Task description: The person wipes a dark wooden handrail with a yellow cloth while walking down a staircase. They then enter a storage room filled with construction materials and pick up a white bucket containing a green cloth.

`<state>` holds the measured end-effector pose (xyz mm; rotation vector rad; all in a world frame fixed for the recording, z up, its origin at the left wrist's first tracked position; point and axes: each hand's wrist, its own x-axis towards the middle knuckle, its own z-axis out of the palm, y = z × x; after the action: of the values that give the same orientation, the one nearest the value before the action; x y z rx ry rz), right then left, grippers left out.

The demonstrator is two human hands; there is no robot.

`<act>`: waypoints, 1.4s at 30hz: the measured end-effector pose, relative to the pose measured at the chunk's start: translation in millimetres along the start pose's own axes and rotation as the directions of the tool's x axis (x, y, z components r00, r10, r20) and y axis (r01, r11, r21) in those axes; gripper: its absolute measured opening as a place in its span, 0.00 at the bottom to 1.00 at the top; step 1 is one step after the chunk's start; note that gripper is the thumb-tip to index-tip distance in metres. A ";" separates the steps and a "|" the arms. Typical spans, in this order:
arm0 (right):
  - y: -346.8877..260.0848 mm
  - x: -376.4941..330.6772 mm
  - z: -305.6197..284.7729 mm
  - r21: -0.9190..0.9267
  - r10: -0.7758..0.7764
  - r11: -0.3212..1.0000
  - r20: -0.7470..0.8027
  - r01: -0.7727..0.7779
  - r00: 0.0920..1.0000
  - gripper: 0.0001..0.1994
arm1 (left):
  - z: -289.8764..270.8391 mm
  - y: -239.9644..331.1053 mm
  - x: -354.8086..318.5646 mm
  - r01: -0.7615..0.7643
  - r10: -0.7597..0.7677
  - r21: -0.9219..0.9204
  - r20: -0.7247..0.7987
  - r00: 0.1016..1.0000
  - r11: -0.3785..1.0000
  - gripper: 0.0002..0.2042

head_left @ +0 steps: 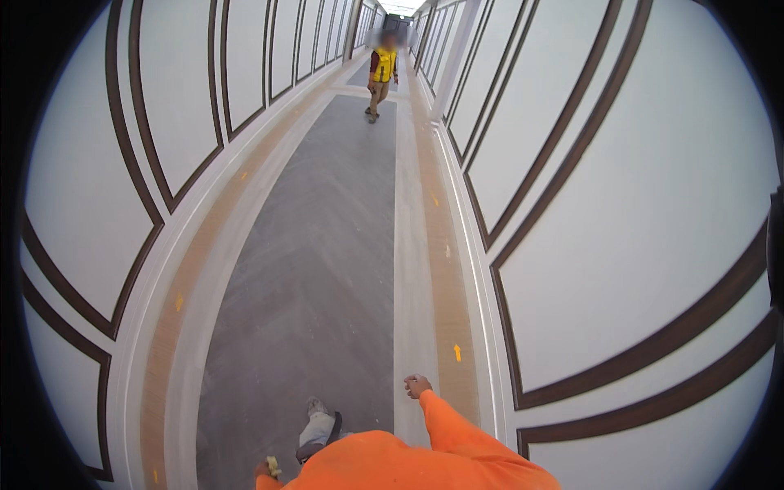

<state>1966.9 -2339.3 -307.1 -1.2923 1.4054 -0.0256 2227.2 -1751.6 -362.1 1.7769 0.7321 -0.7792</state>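
Note:
My right hand (417,385), at the end of an orange sleeve (457,425), hangs forward over the pale floor strip on the right. Its fingers are curled in, and whatever they may hold is hidden. Low at the bottom edge, my left hand (262,469) is closed on a small pale yellow object (273,466) whose kind I cannot make out. Beside it, one shoe (315,406) of mine is on the grey floor, below a light trouser leg (318,429). Neither hand touches the walls.
A long corridor runs ahead, with a grey middle floor (318,229) and tan borders bearing yellow arrows (457,353). White walls with dark brown mouldings (563,392) stand on both sides. Farther along, a person in a yellow vest (384,67) is on the floor strip.

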 end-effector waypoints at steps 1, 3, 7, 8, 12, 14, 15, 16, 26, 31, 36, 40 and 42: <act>-35.9 23.4 5.8 -0.019 -0.044 0.999 0.001 0.044 0.999 0.11 | 4.0 7.3 3.7 0.060 -0.060 0.043 -0.016 0.998 0.997 0.17; -116.8 70.5 19.6 -0.074 -0.128 0.989 -0.005 0.127 0.992 0.11 | 21.6 39.1 21.4 0.141 -0.140 0.078 -0.021 0.990 0.987 0.16; -182.8 126.0 69.6 -0.116 -0.043 0.992 0.003 0.043 0.999 0.11 | 61.0 124.9 76.3 0.192 -0.194 0.166 -0.001 0.981 0.967 0.16; -192.7 145.4 71.6 -0.101 0.003 0.995 -0.012 -0.004 1.000 0.11 | 83.9 160.7 99.0 0.170 -0.180 0.196 0.034 0.983 0.966 0.16; -233.1 187.7 104.9 -0.199 0.065 0.979 0.103 -0.043 0.993 0.10 | 175.5 315.1 185.8 -0.017 -0.037 0.289 0.180 0.983 0.957 0.17; -238.5 212.8 118.6 -0.088 0.070 0.994 0.112 -0.060 0.991 0.09 | 244.4 418.1 219.3 -0.137 0.050 0.320 0.266 0.963 0.937 0.18; -244.1 228.3 126.8 -0.064 -0.005 0.998 0.043 0.008 0.999 0.08 | 281.1 469.8 230.3 -0.186 0.085 0.315 0.309 0.947 0.931 0.18; -246.0 245.9 123.8 -0.040 -0.069 0.997 -0.059 0.067 0.996 0.07 | 334.3 524.7 224.1 -0.203 0.077 0.352 0.339 0.937 0.914 0.21; -532.6 412.5 111.2 0.647 0.042 0.756 0.106 -0.101 0.993 0.12 | 647.3 811.6 196.0 -0.422 0.063 0.266 0.781 0.622 0.867 0.22; -782.5 470.7 114.3 0.138 -0.122 0.988 0.487 0.062 0.865 0.34 | 735.9 928.5 142.0 -0.346 0.131 0.015 0.909 0.396 0.938 0.18; -960.0 544.8 154.1 -0.121 -0.103 0.937 0.799 0.327 0.593 0.34 | 770.5 1035.8 180.7 -0.211 0.282 -0.214 0.881 0.381 0.954 0.13; -1041.6 638.3 206.1 -0.228 -0.172 0.809 0.790 0.542 0.589 0.29 | 793.4 1114.8 254.1 -0.229 0.339 -0.252 0.751 0.567 0.940 0.11; -1083.9 679.9 219.5 -0.226 -0.258 0.773 0.742 0.593 0.619 0.28 | 815.1 1155.5 279.8 -0.246 0.328 -0.218 0.675 0.660 0.944 0.11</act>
<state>3016.6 -3084.2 -137.6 -1.7818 0.4211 0.4371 3158.4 -2834.0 -164.2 1.2812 -0.0369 -1.0779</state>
